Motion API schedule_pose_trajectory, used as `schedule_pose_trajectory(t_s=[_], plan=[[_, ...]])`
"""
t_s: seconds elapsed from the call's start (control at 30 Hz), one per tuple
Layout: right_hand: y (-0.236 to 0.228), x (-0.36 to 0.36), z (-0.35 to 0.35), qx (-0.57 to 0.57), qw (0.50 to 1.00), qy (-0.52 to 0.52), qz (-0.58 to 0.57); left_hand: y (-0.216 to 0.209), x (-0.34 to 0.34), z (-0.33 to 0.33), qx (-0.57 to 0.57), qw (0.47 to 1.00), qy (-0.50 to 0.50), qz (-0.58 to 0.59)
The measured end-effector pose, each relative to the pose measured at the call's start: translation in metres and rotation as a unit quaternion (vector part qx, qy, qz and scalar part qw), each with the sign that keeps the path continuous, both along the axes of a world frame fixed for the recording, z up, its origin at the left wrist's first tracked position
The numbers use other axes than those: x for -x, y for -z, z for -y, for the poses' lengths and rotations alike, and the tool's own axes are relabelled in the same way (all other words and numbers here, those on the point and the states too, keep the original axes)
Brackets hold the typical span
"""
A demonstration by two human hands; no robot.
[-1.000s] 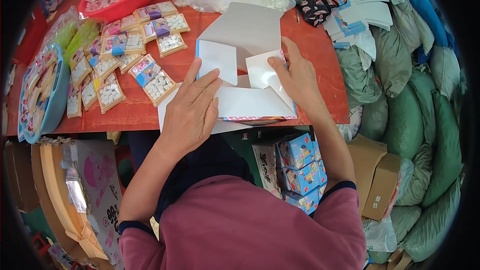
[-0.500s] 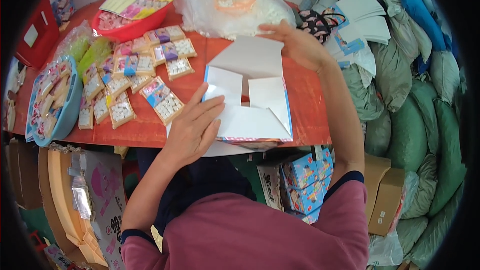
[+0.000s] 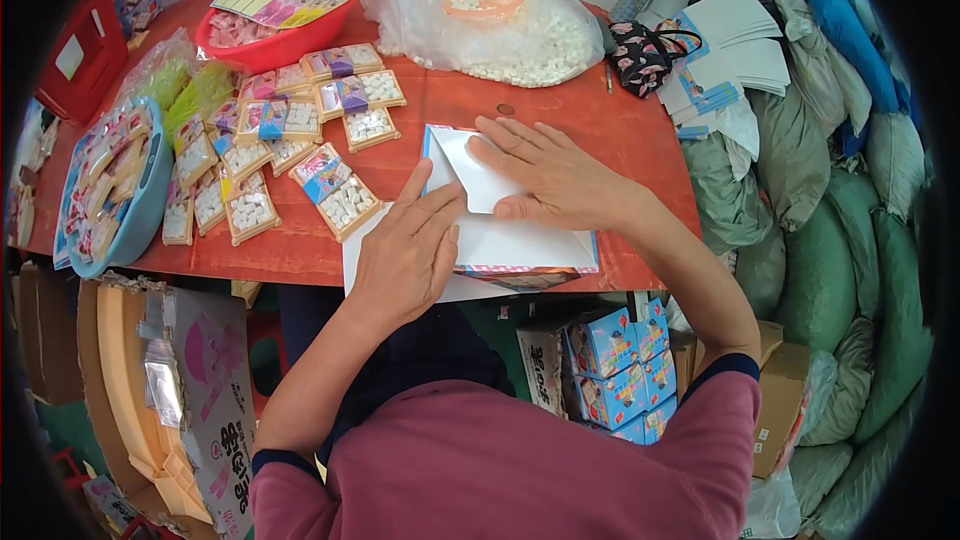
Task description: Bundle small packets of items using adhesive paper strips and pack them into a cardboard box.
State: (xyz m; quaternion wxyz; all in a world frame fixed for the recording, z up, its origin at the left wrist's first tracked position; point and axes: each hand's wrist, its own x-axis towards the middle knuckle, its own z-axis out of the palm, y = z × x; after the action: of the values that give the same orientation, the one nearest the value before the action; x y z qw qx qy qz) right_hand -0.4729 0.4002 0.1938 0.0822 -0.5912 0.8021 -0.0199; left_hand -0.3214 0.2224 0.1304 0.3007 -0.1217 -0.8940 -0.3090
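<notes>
A cardboard box (image 3: 520,242), white inside with a coloured print on its outside, lies at the table's front edge with its flaps folded inward. My right hand (image 3: 552,174) rests flat over the far flap, fingers stretched out and slightly spread. Along the box's left side lies my left hand (image 3: 402,258), its fingers straight and touching the edge. Neither hand grips anything. Under the box, a white sheet (image 3: 362,240) sticks out at the left. Just left of that is a small tan tray pack (image 3: 345,202) with white pieces and a coloured card.
More tray packs (image 3: 250,210) crowd the table's left, beside a full blue basket (image 3: 152,190). Behind them stands a red basin (image 3: 285,52). A plastic bag of white pieces (image 3: 540,50) lies at the back. Sacks (image 3: 850,240) fill the right; blue printed boxes (image 3: 615,395) stand below the table.
My right hand has come down from beyond the box onto its far flap, which stood raised and is now folded inward. The left hand stays at the box's left side.
</notes>
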Motion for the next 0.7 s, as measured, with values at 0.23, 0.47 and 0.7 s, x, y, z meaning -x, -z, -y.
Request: schedule_pose_trajectory(t_s=[0.23, 0.47, 0.7], plan=[[0.008, 0.016, -0.003, 0.074, 0.997, 0.004, 0.006, 0.000, 0.001, 0.001, -0.003, 1.000, 0.014, -0.007], [0.015, 0.011, 0.008, 0.092, 0.993, 0.057, -0.052, 0.004, -0.002, 0.000, -0.018, 1.000, 0.020, 0.002], [0.021, 0.018, 0.010, 0.125, 0.987, 0.047, -0.092, 0.002, -0.003, 0.000, -0.052, 0.997, 0.036, 0.035]])
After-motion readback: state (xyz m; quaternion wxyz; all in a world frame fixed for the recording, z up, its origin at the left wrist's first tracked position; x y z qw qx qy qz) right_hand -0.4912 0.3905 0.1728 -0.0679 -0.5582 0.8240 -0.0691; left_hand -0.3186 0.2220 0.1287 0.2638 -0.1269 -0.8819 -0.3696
